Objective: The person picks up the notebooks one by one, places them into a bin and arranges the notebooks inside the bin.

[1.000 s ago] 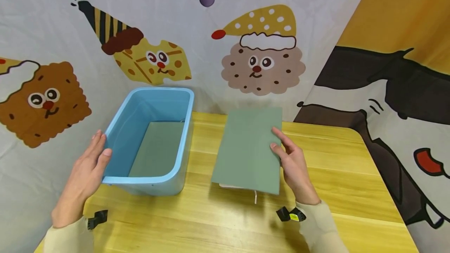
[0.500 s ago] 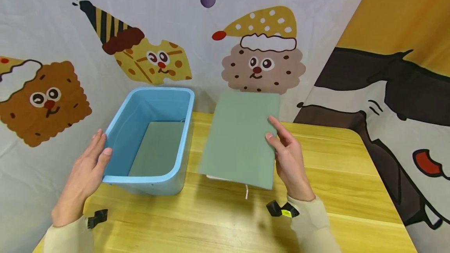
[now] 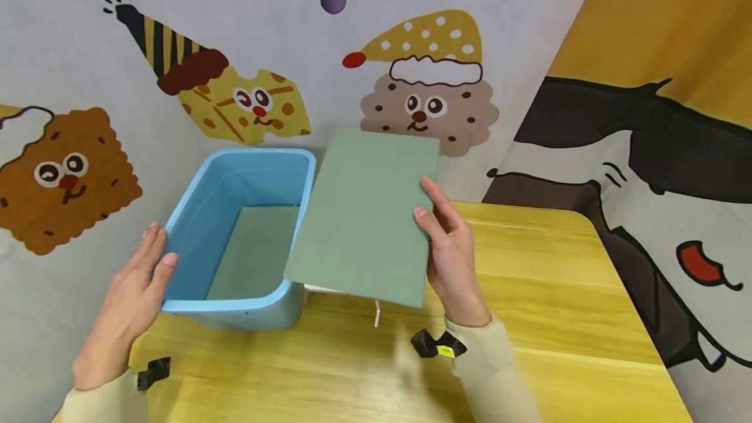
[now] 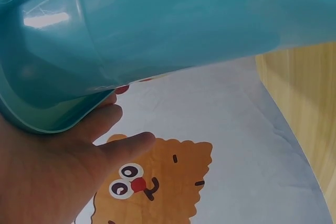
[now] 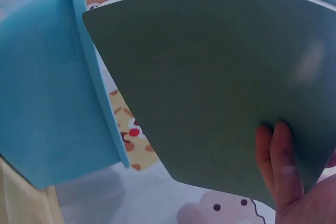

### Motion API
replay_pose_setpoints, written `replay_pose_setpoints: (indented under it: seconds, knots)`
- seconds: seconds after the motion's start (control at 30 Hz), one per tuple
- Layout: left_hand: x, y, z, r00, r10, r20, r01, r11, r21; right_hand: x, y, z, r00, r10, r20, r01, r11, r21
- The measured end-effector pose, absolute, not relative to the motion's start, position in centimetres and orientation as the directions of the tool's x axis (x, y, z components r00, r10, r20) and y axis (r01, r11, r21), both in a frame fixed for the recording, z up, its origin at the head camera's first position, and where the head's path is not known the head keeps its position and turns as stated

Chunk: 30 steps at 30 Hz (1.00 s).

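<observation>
My right hand [image 3: 454, 260] grips a sage-green notebook [image 3: 361, 217] by its right edge, thumb and index finger on the top cover. From the right wrist, two fingers [image 5: 282, 156] show against the other cover [image 5: 205, 82]. White pages and a ribbon bookmark [image 3: 377, 313] peek out at its near end. The notebook is raised, its left edge overlapping the right rim of a light-blue plastic bin [image 3: 235, 305]. A flat green piece like another notebook [image 3: 252, 256] lies on the bin's floor. My left hand [image 3: 126, 296] rests on the bin's left side, fingers straight.
The wooden table [image 3: 546, 292] extends to the right and in front. A white cloth backdrop [image 3: 276, 12] printed with cartoon figures hangs close behind the bin. Black wrist cameras [image 3: 439, 344] are strapped to both sleeves.
My right hand has lifted the notebook and carried it left until it overlaps the bin's rim. The left hand stays against the bin, and the head view has shifted slightly.
</observation>
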<state>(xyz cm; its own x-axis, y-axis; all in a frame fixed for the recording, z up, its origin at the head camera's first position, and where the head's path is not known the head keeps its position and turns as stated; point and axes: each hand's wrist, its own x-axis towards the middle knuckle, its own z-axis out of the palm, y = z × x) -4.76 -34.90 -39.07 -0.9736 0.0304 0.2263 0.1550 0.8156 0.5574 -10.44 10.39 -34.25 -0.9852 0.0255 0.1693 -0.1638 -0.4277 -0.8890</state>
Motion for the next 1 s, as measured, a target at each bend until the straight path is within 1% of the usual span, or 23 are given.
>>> replay_pose_setpoints:
  seconds: [0.17, 0.5, 0.73, 0.83, 1.0]
  knots:
    - [-4.8, -35.0, -39.1, -0.974, 0.04, 0.224, 0.162, 0.814, 0.557, -10.5, 9.0, -33.9, -0.983, 0.036, 0.182, -0.179, -0.448, -0.876]
    - [-4.8, -35.1, -39.2, -0.969, 0.035, 0.244, 0.169, 0.815, 0.554, -10.7, 5.9, -33.6, -0.981, -0.047, 0.188, -0.145, -0.467, -0.872]
    - [-4.7, -35.1, -39.4, -0.969, 0.031, 0.246, 0.173, 0.794, 0.582, -11.3, 2.8, -34.2, -0.978, -0.089, 0.187, -0.123, -0.479, -0.869]
    - [-4.7, -35.1, -39.4, -0.967, 0.04, 0.253, 0.187, 0.786, 0.589, -11.5, 1.5, -34.5, -0.98, -0.108, 0.167, -0.097, -0.474, -0.875]
    - [-4.6, -35.1, -39.4, -0.965, 0.05, 0.259, 0.2, 0.779, 0.594, -11.8, -0.3, -35.1, -0.982, -0.123, 0.145, -0.08, -0.427, -0.901]
